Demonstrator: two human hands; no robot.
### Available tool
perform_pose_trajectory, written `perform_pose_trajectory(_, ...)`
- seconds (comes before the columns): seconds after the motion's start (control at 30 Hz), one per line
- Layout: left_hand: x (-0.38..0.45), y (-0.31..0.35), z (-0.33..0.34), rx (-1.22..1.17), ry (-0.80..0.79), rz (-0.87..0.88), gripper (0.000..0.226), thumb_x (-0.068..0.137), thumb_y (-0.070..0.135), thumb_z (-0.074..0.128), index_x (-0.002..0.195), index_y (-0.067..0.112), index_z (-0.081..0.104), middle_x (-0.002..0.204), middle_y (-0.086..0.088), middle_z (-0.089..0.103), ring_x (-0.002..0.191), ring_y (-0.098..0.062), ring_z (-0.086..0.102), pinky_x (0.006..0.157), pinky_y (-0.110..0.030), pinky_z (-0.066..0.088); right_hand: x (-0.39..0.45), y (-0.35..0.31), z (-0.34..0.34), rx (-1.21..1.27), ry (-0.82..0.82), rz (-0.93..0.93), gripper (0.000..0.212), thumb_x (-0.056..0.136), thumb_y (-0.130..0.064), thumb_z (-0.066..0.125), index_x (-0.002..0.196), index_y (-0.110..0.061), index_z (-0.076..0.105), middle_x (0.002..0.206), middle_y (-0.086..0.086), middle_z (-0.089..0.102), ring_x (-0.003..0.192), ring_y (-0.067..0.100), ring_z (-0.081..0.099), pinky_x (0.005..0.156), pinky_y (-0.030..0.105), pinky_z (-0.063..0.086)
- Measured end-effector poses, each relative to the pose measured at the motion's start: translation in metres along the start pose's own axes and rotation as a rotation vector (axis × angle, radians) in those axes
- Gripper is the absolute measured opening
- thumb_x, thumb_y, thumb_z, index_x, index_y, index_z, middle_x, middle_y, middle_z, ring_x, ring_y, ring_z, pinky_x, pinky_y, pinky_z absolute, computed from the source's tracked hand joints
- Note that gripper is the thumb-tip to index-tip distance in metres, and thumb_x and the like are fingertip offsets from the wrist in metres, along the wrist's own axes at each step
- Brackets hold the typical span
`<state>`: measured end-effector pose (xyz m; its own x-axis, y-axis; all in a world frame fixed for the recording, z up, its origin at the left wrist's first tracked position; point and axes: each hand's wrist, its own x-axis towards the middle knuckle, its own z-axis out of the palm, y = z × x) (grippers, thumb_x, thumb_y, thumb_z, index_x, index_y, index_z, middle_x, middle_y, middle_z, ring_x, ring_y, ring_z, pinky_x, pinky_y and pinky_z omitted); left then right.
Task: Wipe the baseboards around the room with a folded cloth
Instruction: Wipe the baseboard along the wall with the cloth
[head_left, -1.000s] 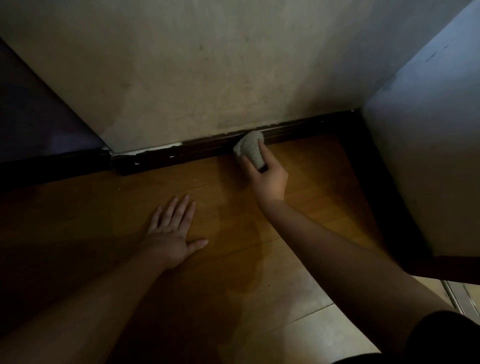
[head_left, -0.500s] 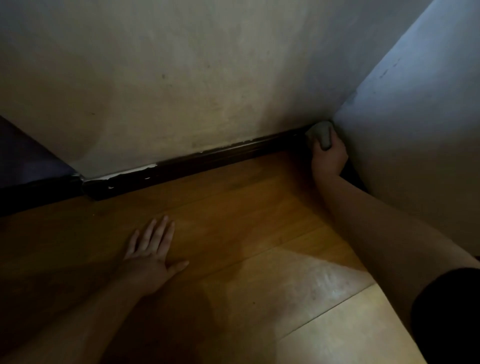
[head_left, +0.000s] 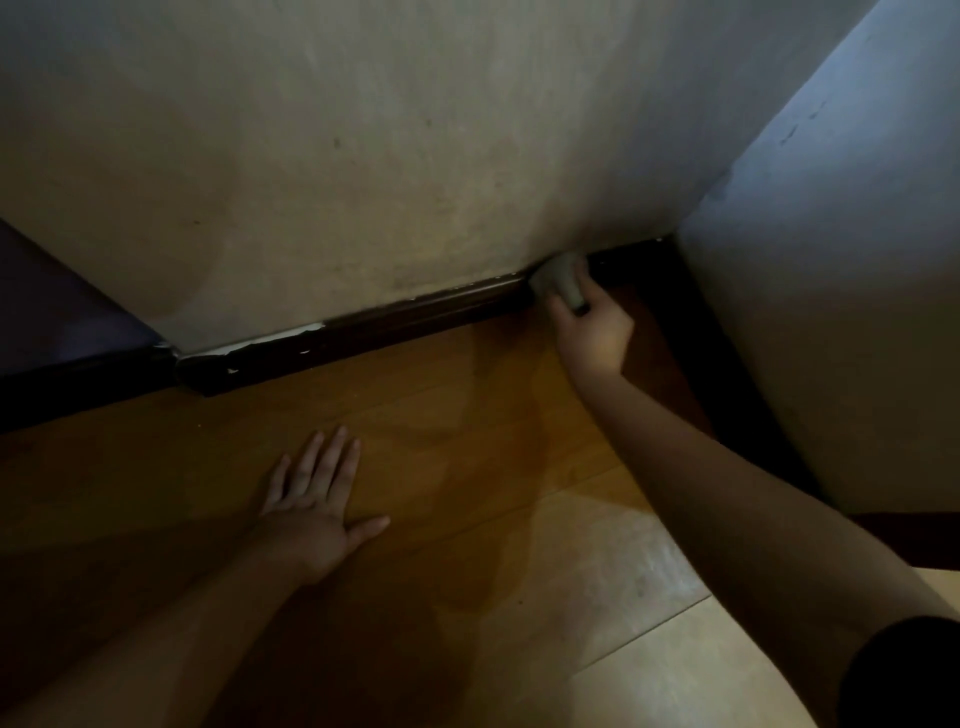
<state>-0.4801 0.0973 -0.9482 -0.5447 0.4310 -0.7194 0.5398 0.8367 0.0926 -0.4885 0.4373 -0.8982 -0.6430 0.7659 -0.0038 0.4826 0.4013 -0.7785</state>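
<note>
- Right hand (head_left: 592, 332) reaches forward with its fingers curled round a folded grey cloth (head_left: 561, 280), holding it against the dark baseboard (head_left: 415, 317) a little short of the room's corner.
- Left hand (head_left: 317, 499) lies flat on the floor, palm down, fingers straight and slightly spread, thumb out to the side, holding nothing; it sits well apart from the right hand, nearer the person.
- Pale wall (head_left: 337, 156) rises straight above the cloth and the right hand, marked with faint smudges.
- Wooden floor (head_left: 467, 467) stretches under both hands, brighter in the patch nearest the person's right arm.
- Side wall (head_left: 831, 312), bluish in the dim light, stands just to the right of the right hand and meets the pale wall at the corner.
- Baseboard runs leftward from the cloth, past the left hand's far side, its top edge chipped and showing white (head_left: 270, 340) towards the left end.
- Dark sleeve edge (head_left: 904, 670) shows on the right upper arm.
</note>
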Motion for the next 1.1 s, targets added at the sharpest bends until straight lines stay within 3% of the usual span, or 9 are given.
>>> perform_pose_trajectory(0.17, 0.000, 0.001, -0.002, 0.017, -0.008, -0.007, 0.093, 0.085, 0.082, 0.014, 0.129, 0.028, -0.048, 0.134, 0.009, -0.060, 0.135, -0.015, -0.044, 0.117, -0.046, -0.018, -0.065, -0.028, 0.045, 0.118, -0.197, -0.104, 0.054, 0.089, -0.027, 0.073, 0.139, -0.017, 0.055, 0.143, 0.008, 0.054, 0.130, 0.015, 0.051, 0.108, 0.022, 0.039)
perform_pose_trajectory(0.3, 0.002, 0.001, 0.002, 0.025, 0.034, -0.019, 0.093, 0.084, 0.083, 0.013, 0.131, 0.027, -0.046, 0.135, 0.009, -0.059, 0.137, -0.014, -0.041, 0.118, -0.045, -0.016, -0.079, -0.034, 0.050, 0.065, -0.306, -0.236, 0.055, 0.086, -0.029, 0.076, 0.137, -0.017, 0.057, 0.143, 0.007, 0.054, 0.131, 0.013, 0.049, 0.105, 0.013, 0.032)
perform_pose_trajectory(0.47, 0.002, -0.002, 0.005, 0.031, 0.080, 0.009, 0.092, 0.084, 0.083, 0.013, 0.133, 0.030, -0.044, 0.136, 0.012, -0.057, 0.135, -0.010, -0.042, 0.116, -0.043, -0.018, -0.069, -0.035, 0.039, 0.073, -0.430, -0.285, 0.055, 0.086, -0.037, 0.074, 0.136, -0.023, 0.058, 0.136, 0.002, 0.060, 0.121, 0.009, 0.057, 0.104, 0.026, 0.047)
perform_pose_trajectory(0.63, -0.001, -0.007, 0.004, -0.015, 0.149, 0.063, 0.092, 0.084, 0.082, 0.011, 0.146, 0.030, -0.033, 0.147, 0.013, -0.047, 0.139, -0.008, -0.036, 0.117, -0.041, -0.015, -0.072, -0.009, 0.026, 0.122, -0.352, -0.126, 0.053, 0.088, -0.034, 0.072, 0.138, -0.024, 0.056, 0.138, 0.001, 0.059, 0.125, 0.012, 0.055, 0.105, 0.035, 0.048)
perform_pose_trajectory(0.73, -0.012, -0.021, 0.000, -0.134, 0.234, 0.116, 0.093, 0.076, 0.085, 0.002, 0.149, 0.036, -0.025, 0.151, 0.018, -0.036, 0.140, 0.000, -0.025, 0.117, -0.035, -0.011, -0.068, 0.004, 0.027, 0.099, -0.179, 0.028, 0.053, 0.091, -0.031, 0.069, 0.140, -0.022, 0.054, 0.141, 0.002, 0.056, 0.129, 0.017, 0.052, 0.109, 0.033, 0.043)
perform_pose_trajectory(0.87, -0.030, -0.054, 0.008, -0.104, 0.290, -0.043, 0.098, 0.080, 0.084, 0.025, 0.143, 0.036, -0.033, 0.153, 0.013, -0.036, 0.143, -0.006, -0.024, 0.118, -0.040, -0.005, -0.068, -0.012, 0.056, 0.067, -0.133, 0.059, 0.058, 0.095, -0.031, 0.062, 0.148, -0.016, 0.043, 0.153, 0.005, 0.042, 0.138, 0.023, 0.042, 0.113, 0.027, 0.034)
perform_pose_trajectory(0.93, -0.037, -0.069, 0.012, -0.151, 0.271, -0.123, 0.103, 0.081, 0.082, 0.037, 0.148, 0.036, -0.027, 0.157, 0.013, -0.031, 0.147, -0.012, -0.020, 0.120, -0.046, 0.002, -0.078, -0.027, 0.078, 0.088, -0.131, 0.111, 0.061, 0.097, -0.027, 0.059, 0.152, -0.015, 0.035, 0.156, 0.008, 0.038, 0.139, 0.028, 0.040, 0.115, 0.033, 0.034)
perform_pose_trajectory(1.0, -0.044, -0.081, 0.016, -0.194, 0.279, -0.156, 0.104, 0.081, 0.081, 0.042, 0.152, 0.036, -0.020, 0.160, 0.013, -0.024, 0.149, -0.014, -0.015, 0.120, -0.047, 0.007, -0.093, -0.041, 0.097, 0.113, -0.139, 0.152, 0.061, 0.098, -0.026, 0.058, 0.153, -0.015, 0.032, 0.154, 0.011, 0.040, 0.138, 0.031, 0.042, 0.112, 0.040, 0.039)
perform_pose_trajectory(1.1, -0.052, -0.090, 0.029, -0.184, 0.291, -0.155, 0.108, 0.079, 0.083, 0.042, 0.154, 0.032, -0.017, 0.161, 0.013, -0.022, 0.149, -0.012, -0.014, 0.121, -0.046, 0.010, -0.125, -0.058, 0.122, 0.119, -0.197, 0.118, 0.060, 0.097, -0.026, 0.059, 0.151, -0.013, 0.036, 0.151, 0.013, 0.044, 0.137, 0.031, 0.043, 0.112, 0.040, 0.038)
